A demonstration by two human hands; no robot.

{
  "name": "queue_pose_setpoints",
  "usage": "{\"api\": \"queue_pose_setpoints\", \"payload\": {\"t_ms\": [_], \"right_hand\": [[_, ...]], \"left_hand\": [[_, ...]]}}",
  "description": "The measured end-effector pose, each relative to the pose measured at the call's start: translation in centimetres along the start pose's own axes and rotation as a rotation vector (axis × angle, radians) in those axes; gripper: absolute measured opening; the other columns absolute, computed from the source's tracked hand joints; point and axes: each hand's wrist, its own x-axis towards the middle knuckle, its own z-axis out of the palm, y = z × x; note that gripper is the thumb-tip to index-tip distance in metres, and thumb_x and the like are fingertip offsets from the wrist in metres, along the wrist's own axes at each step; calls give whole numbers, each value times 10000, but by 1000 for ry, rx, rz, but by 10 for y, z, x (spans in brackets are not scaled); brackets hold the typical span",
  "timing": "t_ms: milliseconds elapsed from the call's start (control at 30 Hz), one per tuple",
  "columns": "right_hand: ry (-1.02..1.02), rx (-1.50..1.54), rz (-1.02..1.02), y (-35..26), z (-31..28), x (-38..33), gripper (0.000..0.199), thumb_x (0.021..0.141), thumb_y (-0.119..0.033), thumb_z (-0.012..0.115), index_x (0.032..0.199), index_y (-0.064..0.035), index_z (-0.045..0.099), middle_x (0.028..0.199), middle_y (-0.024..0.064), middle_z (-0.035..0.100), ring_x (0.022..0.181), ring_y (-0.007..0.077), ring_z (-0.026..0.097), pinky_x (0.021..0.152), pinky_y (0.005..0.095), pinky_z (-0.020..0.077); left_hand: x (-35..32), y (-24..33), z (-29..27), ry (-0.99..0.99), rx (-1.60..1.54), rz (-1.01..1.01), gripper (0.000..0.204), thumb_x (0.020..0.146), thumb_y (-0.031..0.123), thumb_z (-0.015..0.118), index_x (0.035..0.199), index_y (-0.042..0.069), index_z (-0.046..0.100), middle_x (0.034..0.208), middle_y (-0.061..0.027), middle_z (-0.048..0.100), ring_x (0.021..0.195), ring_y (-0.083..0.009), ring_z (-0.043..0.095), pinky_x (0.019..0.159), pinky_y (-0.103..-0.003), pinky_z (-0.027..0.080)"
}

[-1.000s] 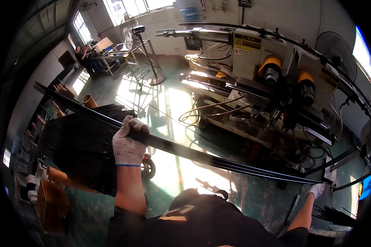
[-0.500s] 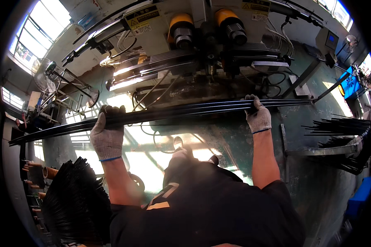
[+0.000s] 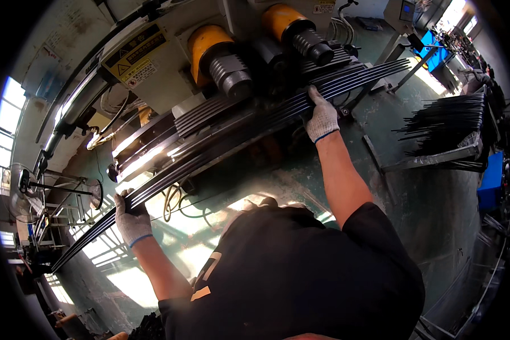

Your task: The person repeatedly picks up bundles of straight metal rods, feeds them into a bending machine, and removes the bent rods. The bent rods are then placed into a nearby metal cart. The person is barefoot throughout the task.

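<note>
A bundle of long thin black rods [image 3: 214, 148] stretches across in front of me, slanting from the lower left up to the far right. Near its left end my left hand [image 3: 132, 219], in a pale knit work glove, is closed around the rods. Farther along to the right, my gloved right hand [image 3: 322, 117] grips the same bundle. The rods lie over the front edge of a machine; whether they touch it, I cannot tell. Two orange cylindrical machine heads [image 3: 212, 54] with dark ribbed noses stand just behind them, and more rods [image 3: 205, 115] rest on the machine bed.
At the right, a metal rack [image 3: 436, 163] holds a stack of black rods. A standing fan [image 3: 25, 195] is at the left. Hoses [image 3: 173, 201] hang below the machine over the green floor. A pale machine housing with a warning label [image 3: 135, 52] rises behind the bed.
Both hands have carried the rod bundle forward to the machine, its right end now farther away. My view has turned, and the machine appears nearer.
</note>
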Motion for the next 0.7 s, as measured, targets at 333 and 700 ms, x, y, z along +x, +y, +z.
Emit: {"api": "queue_pose_setpoints", "payload": {"t_ms": [333, 700], "right_hand": [[-205, -148, -128, 32, 77, 73, 246, 947, -235, 647, 1150, -97, 657, 1043, 88, 669, 966, 259, 651, 777, 444, 544], [37, -396, -417, 38, 86, 118, 212, 963, -243, 648, 976, -36, 690, 850, 83, 672, 701, 237, 659, 618, 379, 531]], "left_hand": [[130, -77, 72, 9, -20, -185, 257, 1014, 219, 633, 1026, -33, 682, 1058, -156, 718, 984, -300, 691, 964, -463, 577], [155, -74, 49, -162, -241, -285, 325, 1030, 236, 567, 1189, -38, 638, 1189, -176, 693, 1193, -322, 614, 1051, -530, 491]]}}
